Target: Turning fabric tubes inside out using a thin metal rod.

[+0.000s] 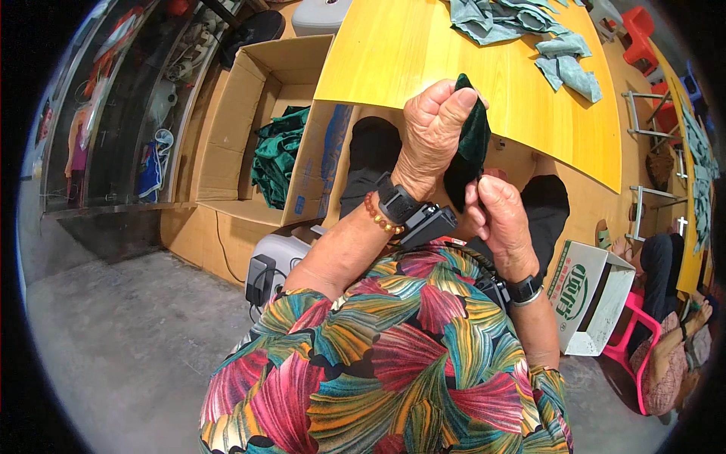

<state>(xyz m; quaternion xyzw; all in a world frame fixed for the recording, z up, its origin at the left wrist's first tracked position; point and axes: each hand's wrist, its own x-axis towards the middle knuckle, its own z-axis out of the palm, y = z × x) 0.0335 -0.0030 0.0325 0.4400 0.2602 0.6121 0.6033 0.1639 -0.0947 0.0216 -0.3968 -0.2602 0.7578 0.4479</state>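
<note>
Up in front of my chest, at the near edge of the yellow table (393, 60), I hold a small dark green velvet cloth piece (473, 140). My left hand (432, 132) is closed on its upper part, thumb pressed against the fingers. Lower down, my right hand (501, 216) pinches the cloth's bottom end with bent fingers. The cloth hangs between both hands and looks folded or pointed at its top. Whether a small tool is also in the right hand's fingers cannot be seen.
An open cardboard box (219, 144) left of the table holds crumpled green velvet pieces (281, 159). Grey-green cloth pieces (571, 68) lie on the tabletop. To the right stand a white carton (605, 295) and a pink chair (643, 352), with another person (669, 356) beside it.
</note>
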